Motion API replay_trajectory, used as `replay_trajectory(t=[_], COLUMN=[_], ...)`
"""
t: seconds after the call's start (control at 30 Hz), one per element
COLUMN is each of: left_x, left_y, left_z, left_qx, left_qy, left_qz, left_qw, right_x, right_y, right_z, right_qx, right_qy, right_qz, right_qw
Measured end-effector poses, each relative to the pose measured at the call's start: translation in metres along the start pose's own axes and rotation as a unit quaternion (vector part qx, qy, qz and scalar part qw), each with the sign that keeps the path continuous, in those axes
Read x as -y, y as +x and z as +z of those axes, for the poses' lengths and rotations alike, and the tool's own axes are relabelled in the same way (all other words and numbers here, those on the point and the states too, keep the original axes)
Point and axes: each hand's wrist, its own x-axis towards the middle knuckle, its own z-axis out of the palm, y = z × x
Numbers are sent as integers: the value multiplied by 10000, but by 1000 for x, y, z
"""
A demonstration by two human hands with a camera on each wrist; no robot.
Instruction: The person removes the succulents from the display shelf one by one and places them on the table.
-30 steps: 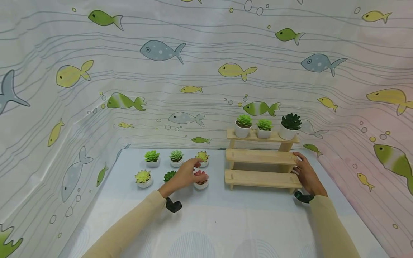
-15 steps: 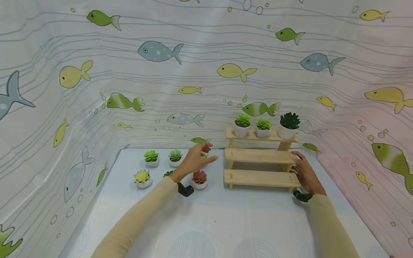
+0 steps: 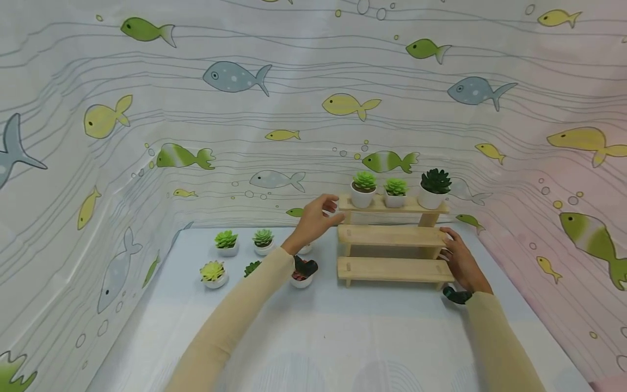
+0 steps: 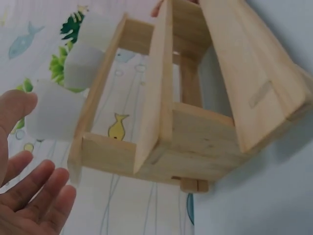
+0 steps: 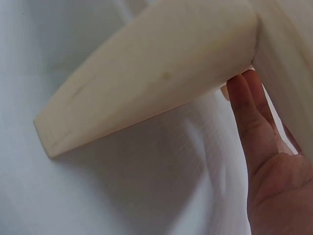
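Observation:
My left hand (image 3: 315, 220) is raised at the left end of a three-tier wooden plant stand (image 3: 394, 236), holding nothing. Its fingers are relaxed in the left wrist view, close to a white pot (image 4: 56, 110) on the top tier. My right hand (image 3: 462, 261) holds the stand's right side by the middle tier. The right wrist view shows its fingers (image 5: 252, 117) against the wood; the thumb is hidden there. Along the top tier are two bright green potted succulents (image 3: 363, 190) (image 3: 394, 193) and a dark green one (image 3: 434, 189).
Several small potted succulents stand left on the table, including a light green one (image 3: 227, 243), a grey-green one (image 3: 263, 241) and a yellow-green one (image 3: 213, 274). A red one (image 3: 301, 281) is partly covered by the left wrist's black camera (image 3: 306, 267). Fish-patterned sheeting (image 3: 274, 158) walls the table.
My left hand has moved from above the red succulent, right and away, to the stand's upper left end. The right hand stays on the stand.

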Motion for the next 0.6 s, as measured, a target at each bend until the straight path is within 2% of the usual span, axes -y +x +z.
replay_trajectory(t=[0.27,0.6], left_x=[-8,-14], left_y=[25,49], left_z=[16,36], left_qx=[-311,-323], left_qy=[-201,-362], left_qz=[23,-286], left_qw=[9993,9984], right_x=[-1,-4], right_y=[1,0], right_z=[-2,-5], right_qx=[109,117], right_qy=[186,208], right_qz=[-113,-212], right_qw=[9997,9995])
